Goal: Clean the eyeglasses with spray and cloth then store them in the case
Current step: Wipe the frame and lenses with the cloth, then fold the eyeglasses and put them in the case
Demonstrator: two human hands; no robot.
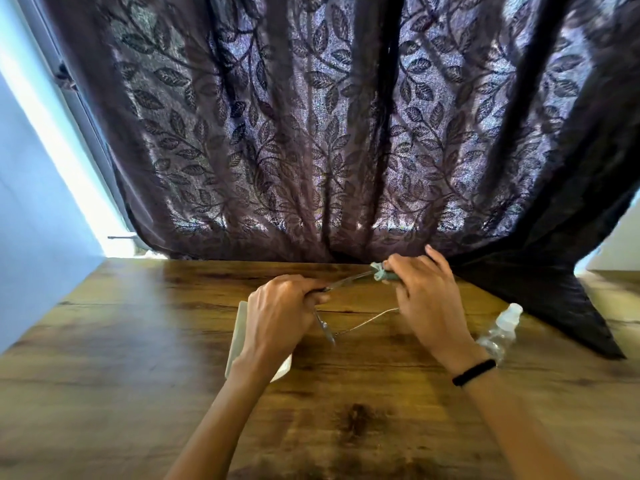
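Note:
My left hand grips the thin metal-framed eyeglasses at one end, above the wooden table. My right hand pinches a grey-green cloth around the other end of the frame. One temple arm hangs loose between my hands. A white case lies on the table under my left wrist, mostly hidden. A clear spray bottle with a white cap lies on its side to the right of my right wrist.
A dark leaf-patterned curtain hangs along the table's far edge and drapes onto its right side. A pale wall borders the left. A black band sits on my right wrist.

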